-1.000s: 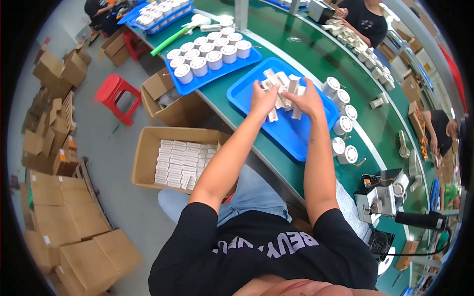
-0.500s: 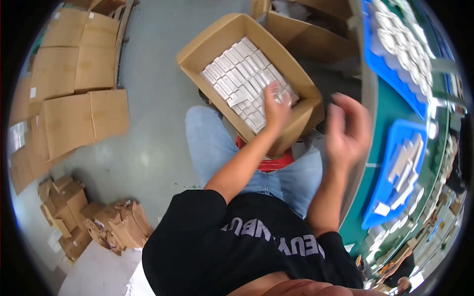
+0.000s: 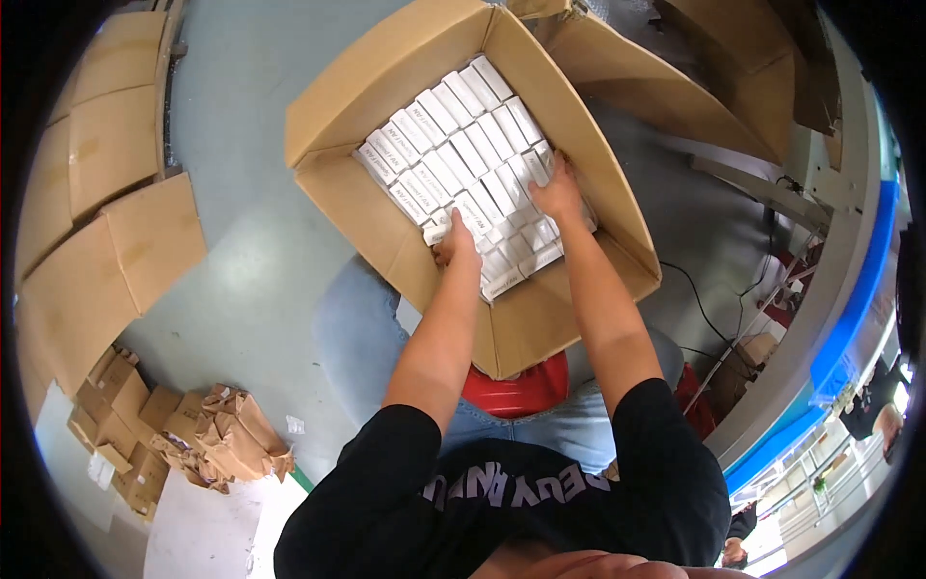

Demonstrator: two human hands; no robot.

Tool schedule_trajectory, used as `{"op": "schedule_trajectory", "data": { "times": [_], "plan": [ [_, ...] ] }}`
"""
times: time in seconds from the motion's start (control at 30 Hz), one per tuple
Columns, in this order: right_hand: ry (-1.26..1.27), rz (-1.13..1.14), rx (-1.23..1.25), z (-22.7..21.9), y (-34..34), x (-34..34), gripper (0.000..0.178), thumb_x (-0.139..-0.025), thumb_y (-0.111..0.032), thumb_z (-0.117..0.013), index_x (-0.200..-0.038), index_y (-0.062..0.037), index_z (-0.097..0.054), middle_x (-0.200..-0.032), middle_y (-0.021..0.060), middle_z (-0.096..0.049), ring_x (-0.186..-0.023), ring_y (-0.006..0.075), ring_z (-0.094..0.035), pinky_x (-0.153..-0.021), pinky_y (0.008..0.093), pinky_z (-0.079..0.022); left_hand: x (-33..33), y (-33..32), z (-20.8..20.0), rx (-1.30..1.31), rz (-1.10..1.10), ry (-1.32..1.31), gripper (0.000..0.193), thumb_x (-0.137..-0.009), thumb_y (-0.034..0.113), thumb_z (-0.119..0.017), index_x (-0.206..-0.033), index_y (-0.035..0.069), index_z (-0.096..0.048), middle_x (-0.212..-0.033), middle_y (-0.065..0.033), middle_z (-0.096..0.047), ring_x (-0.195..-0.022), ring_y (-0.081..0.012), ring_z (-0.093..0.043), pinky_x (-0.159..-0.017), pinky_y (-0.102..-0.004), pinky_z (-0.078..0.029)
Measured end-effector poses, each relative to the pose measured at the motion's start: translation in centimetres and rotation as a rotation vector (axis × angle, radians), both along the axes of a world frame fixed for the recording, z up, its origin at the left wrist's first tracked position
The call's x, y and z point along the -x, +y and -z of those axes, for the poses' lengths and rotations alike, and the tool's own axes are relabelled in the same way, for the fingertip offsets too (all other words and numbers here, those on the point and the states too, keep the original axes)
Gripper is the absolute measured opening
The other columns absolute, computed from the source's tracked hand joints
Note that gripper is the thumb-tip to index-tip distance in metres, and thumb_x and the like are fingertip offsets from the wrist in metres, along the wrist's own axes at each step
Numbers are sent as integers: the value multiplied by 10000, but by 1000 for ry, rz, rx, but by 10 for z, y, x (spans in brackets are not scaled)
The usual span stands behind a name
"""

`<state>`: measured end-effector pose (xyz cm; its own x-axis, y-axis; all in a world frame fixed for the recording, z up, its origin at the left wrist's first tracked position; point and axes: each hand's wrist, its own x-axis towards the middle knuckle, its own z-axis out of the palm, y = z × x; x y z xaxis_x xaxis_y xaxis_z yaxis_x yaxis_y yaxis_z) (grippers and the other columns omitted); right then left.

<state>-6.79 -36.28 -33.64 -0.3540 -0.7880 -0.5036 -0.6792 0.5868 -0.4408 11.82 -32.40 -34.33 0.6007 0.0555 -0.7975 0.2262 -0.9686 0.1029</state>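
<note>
A large open cardboard carton (image 3: 357, 207) stands tilted before my knees. Inside it, small white boxes (image 3: 453, 169) with grey print are packed in rows. My left hand (image 3: 459, 249) reaches in at the near left, thumb upward and fingers curled against the end of the white boxes. At the right side my right hand (image 3: 559, 191) is closed on white boxes, its thumb over their tops and its fingertips down by the carton's wall. Several boxes lie between the two hands. Both hands' lower fingers are partly hidden.
More cardboard cartons (image 3: 111, 232) are stacked at the left, with folded brown paper and small cartons (image 3: 236, 434) below them. An open carton (image 3: 656, 82) stands at the far right. Cables hang near a workbench with a blue edge (image 3: 858, 309). Another person shows at the right rim.
My right hand has come down from beside the bench into the carton. My left hand has shifted to the left side of the boxes. The view has moved closer to the carton.
</note>
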Motion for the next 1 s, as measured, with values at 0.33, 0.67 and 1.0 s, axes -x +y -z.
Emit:
{"op": "schedule_trajectory", "data": {
  "times": [0.33,0.67,1.0],
  "plan": [
    [145,-53,-186,-7,-21,-21,991,-719,-348,-796,-1427,49,-227,-1468,308,-281,-1369,469,-263,-1116,503,-318,4,20,9,-110,296,-214,896,-715,505,-784,-1287,-41,-362,-1307,-251,-346,-1248,-407,-355,-1030,-513,-388],
    [160,-88,-84,10,-13,-6,775,-717,-292,-796,-1288,29,-381,-1357,319,-398,-1255,470,-397,-1069,489,-362,10,14,-9,-111,280,-178,919,-717,493,-780,-1348,-39,-375,-1395,-236,-393,-1295,-395,-383,-1060,-516,-361],
    [19,14,-19,35,-8,4,536,-795,-306,-704,-1205,-7,-533,-1192,251,-589,-1137,445,-537,-979,481,-445,-19,23,12,128,424,-53,807,-741,381,-765,-1368,-22,-456,-1305,-202,-566,-1182,-345,-556,-1006,-415,-429]
  ]
}}
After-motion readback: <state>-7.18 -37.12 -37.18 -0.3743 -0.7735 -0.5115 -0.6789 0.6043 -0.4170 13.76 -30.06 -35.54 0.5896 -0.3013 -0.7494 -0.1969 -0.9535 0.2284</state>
